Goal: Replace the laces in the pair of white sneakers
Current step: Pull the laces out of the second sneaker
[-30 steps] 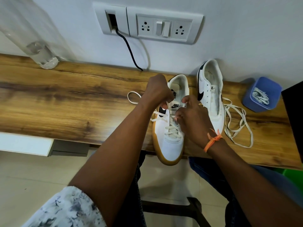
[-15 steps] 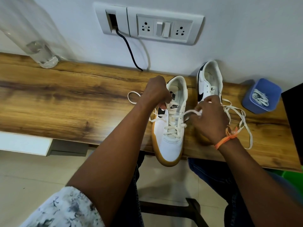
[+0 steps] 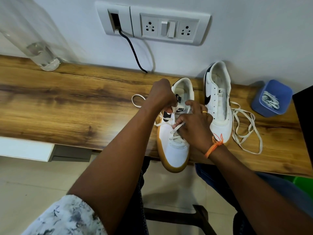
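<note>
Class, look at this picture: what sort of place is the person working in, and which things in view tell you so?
Probably a home or office room: a wooden desk against a white wall, a wall socket panel with a cable plugged in, and a tiled floor.

wall (image 3: 254, 22) white, socket panel (image 3: 169, 29) | wood desk (image 3: 67, 102) | tile floor (image 3: 30, 180)

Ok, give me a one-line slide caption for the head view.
Both hands, left and right, lace the near sneaker on a wooden desk, the second sneaker unlaced beside it.
</note>
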`<state>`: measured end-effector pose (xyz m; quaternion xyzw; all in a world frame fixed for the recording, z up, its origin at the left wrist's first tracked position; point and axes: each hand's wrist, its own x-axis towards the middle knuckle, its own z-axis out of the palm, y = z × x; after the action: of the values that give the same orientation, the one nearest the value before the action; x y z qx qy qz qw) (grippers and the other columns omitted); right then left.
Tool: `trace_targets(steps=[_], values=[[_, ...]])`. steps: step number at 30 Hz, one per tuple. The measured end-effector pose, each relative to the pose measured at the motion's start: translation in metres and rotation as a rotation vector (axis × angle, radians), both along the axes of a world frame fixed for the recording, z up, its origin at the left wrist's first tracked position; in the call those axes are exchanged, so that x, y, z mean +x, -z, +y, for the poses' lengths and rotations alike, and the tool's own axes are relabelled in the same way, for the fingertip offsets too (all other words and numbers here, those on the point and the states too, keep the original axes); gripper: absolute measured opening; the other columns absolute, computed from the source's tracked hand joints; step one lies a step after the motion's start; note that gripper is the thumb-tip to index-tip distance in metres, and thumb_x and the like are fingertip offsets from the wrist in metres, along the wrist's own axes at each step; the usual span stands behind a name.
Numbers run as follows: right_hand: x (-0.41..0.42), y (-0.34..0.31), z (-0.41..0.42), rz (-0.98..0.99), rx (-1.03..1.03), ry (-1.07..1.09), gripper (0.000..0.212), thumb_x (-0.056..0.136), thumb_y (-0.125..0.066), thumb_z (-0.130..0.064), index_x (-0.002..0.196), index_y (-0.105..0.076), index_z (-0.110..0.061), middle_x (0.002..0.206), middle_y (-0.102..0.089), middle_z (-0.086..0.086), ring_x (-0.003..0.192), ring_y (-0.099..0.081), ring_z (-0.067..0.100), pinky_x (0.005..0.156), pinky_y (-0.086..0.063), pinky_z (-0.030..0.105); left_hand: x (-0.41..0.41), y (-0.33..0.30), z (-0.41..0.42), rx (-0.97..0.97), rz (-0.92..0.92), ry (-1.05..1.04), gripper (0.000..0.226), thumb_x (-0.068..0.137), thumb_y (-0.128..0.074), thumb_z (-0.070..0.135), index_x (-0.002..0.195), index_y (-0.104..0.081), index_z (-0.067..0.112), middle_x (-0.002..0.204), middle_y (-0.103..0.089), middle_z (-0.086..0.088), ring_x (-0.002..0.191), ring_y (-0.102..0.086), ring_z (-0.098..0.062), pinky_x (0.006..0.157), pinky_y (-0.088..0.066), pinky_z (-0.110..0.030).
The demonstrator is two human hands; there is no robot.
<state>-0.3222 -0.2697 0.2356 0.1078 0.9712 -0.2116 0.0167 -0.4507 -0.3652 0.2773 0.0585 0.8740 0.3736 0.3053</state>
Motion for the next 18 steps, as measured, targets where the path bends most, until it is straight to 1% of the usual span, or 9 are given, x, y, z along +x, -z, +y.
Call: trace_targets(steps=[3, 4, 6, 8, 10, 11, 13, 16, 18], values=[[-0.003, -0.004, 0.009, 0.015, -0.036, -0.014, 0.011, 0.069, -0.077, -0.02, 0.076, -0.076, -0.029, 0.141, -0.04, 0.003, 0.134, -0.03, 0.031, 0.1, -0.029, 0.047, -0.001, 0.001, -0.001, -0.004, 0.005, 0.0, 0.024, 0.073, -0.078, -0.008, 0.091, -0.063, -0.011, 0.062, -0.067, -0.022, 0.053, -0.071, -0.029, 0.059, -0.061, -0.048], [-0.003, -0.009, 0.014, 0.037, -0.054, -0.005, 0.005, 0.07, -0.075, -0.023, 0.074, -0.075, -0.025, 0.137, -0.042, 0.004, 0.131, -0.033, 0.032, 0.099, -0.032, 0.05, -0.001, 0.002, -0.001, -0.008, 0.008, 0.005, 0.024, 0.073, -0.077, -0.008, 0.092, -0.063, -0.011, 0.061, -0.066, -0.021, 0.051, -0.07, -0.028, 0.058, -0.061, -0.048], [-0.005, -0.02, 0.028, 0.068, -0.093, 0.077, 0.008, 0.073, -0.071, -0.024, 0.071, -0.07, -0.017, 0.128, -0.044, 0.004, 0.125, -0.039, 0.031, 0.099, -0.034, 0.052, -0.002, 0.003, -0.002, -0.015, 0.015, 0.015, 0.022, 0.074, -0.077, -0.008, 0.092, -0.063, -0.011, 0.061, -0.066, -0.021, 0.047, -0.069, -0.025, 0.057, -0.061, -0.046], [-0.006, -0.03, 0.049, 0.097, -0.109, 0.188, 0.013, 0.075, -0.07, -0.024, 0.067, -0.064, -0.016, 0.117, -0.048, 0.001, 0.118, -0.045, 0.027, 0.096, -0.036, 0.048, -0.003, 0.003, -0.003, -0.031, 0.022, 0.014, 0.021, 0.075, -0.077, -0.008, 0.092, -0.063, -0.01, 0.063, -0.067, -0.021, 0.047, -0.069, -0.025, 0.056, -0.061, -0.045], [-0.005, -0.033, 0.074, 0.117, -0.133, 0.239, 0.015, 0.072, -0.071, -0.027, 0.064, -0.062, -0.019, 0.103, -0.056, 0.005, 0.105, -0.052, 0.027, 0.083, -0.039, 0.038, -0.004, 0.004, -0.004, -0.043, 0.03, 0.009, 0.022, 0.076, -0.077, -0.007, 0.093, -0.063, -0.009, 0.066, -0.068, -0.021, 0.048, -0.07, -0.026, 0.056, -0.061, -0.046], [-0.004, -0.033, 0.084, 0.109, -0.142, 0.245, 0.014, 0.072, -0.072, -0.028, 0.065, -0.063, -0.018, 0.094, -0.06, 0.009, 0.097, -0.055, 0.028, 0.076, -0.037, 0.034, -0.004, 0.004, -0.004, -0.042, 0.03, 0.007, 0.023, 0.075, -0.077, -0.006, 0.093, -0.063, -0.009, 0.067, -0.068, -0.021, 0.05, -0.07, -0.027, 0.057, -0.061, -0.047], [-0.001, -0.032, 0.093, 0.085, -0.139, 0.256, 0.015, 0.074, -0.074, -0.026, 0.069, -0.069, -0.013, 0.081, -0.064, 0.012, 0.084, -0.06, 0.031, 0.068, -0.038, 0.032, -0.004, 0.003, -0.004, -0.037, 0.029, 0.004, 0.027, 0.073, -0.081, -0.004, 0.093, -0.063, -0.008, 0.07, -0.068, -0.021, 0.052, -0.071, -0.028, 0.057, -0.061, -0.048], [-0.003, -0.029, 0.085, 0.026, -0.175, 0.217, 0.008, 0.082, -0.072, -0.012, 0.082, -0.072, -0.004, 0.084, -0.069, 0.011, 0.08, -0.064, 0.029, 0.075, -0.053, 0.044, -0.004, 0.003, -0.004, -0.044, 0.034, 0.015, 0.03, 0.071, -0.085, 0.003, 0.09, -0.063, -0.006, 0.069, -0.069, -0.019, 0.053, -0.071, -0.027, 0.056, -0.061, -0.048], [-0.007, -0.027, 0.074, -0.046, -0.188, 0.171, 0.017, 0.082, -0.07, -0.006, 0.099, -0.07, -0.003, 0.098, -0.068, 0.014, 0.086, -0.065, 0.031, 0.084, -0.053, 0.046, -0.003, 0.003, -0.003, -0.047, 0.038, 0.017, 0.031, 0.071, -0.086, 0.005, 0.091, -0.063, -0.005, 0.07, -0.069, -0.017, 0.053, -0.071, -0.026, 0.055, -0.061, -0.047]])
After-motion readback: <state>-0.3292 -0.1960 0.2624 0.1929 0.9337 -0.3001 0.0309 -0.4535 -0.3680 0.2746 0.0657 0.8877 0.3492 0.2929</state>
